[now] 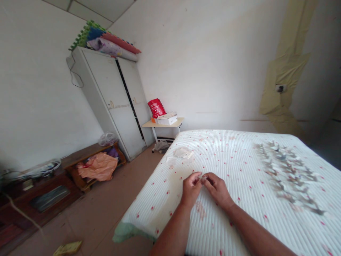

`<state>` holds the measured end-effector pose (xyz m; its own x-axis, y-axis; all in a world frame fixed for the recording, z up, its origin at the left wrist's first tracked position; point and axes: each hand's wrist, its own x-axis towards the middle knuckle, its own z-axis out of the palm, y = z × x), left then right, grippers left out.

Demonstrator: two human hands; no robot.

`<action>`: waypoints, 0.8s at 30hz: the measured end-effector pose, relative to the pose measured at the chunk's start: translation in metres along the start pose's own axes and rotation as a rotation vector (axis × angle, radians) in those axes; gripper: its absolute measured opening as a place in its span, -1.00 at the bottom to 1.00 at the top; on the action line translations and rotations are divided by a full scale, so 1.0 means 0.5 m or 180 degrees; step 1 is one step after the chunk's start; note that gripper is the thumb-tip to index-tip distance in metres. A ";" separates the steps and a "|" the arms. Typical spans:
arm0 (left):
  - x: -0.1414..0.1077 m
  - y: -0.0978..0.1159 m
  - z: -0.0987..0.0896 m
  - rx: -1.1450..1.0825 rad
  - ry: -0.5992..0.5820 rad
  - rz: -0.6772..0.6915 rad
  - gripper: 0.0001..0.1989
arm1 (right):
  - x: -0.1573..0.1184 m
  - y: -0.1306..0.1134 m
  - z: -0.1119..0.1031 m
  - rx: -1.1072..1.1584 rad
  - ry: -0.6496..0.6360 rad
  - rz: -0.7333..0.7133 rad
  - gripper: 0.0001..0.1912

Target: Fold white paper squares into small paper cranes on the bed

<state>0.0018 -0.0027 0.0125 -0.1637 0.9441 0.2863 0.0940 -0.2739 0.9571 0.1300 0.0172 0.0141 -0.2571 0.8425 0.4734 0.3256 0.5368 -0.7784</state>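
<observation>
My left hand [192, 187] and my right hand [216, 187] meet above the bed, fingertips pinched together. Between them is a small pale piece, perhaps folded paper [203, 177], mostly hidden by the fingers. Beyond the hands, to the left, thin whitish sheets [183, 153] lie flat on the bedspread [229, 156], which is striped white with red dots. Off to the right stand rows of small pointed grey-and-white folded figures [290, 170]; they are blurred, so their exact shape is unclear.
A grey cabinet [109, 92] with rolled mats [114, 48] on top stands at the back left. Beside it, a small table [162, 124] carries a red bag [156, 107] and a white box [167, 119]. Low wooden furniture [82, 153] lines the left wall.
</observation>
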 end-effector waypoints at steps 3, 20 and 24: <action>-0.001 0.004 0.001 0.0255 0.0118 0.0079 -0.70 | 0.000 0.001 0.000 -0.0173 0.0027 -0.0047 -0.85; 0.003 0.009 -0.004 -0.0033 0.0222 -0.0131 -0.70 | 0.002 -0.014 -0.011 0.0474 0.0019 0.0185 -0.78; 0.002 0.013 -0.006 -0.0203 0.0316 -0.0182 -0.68 | 0.000 -0.009 -0.010 0.0795 -0.0027 0.0249 -0.85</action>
<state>-0.0007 -0.0041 0.0190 -0.2638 0.9365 0.2310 0.0197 -0.2342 0.9720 0.1328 0.0150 0.0197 -0.2480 0.8799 0.4052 0.1103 0.4412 -0.8906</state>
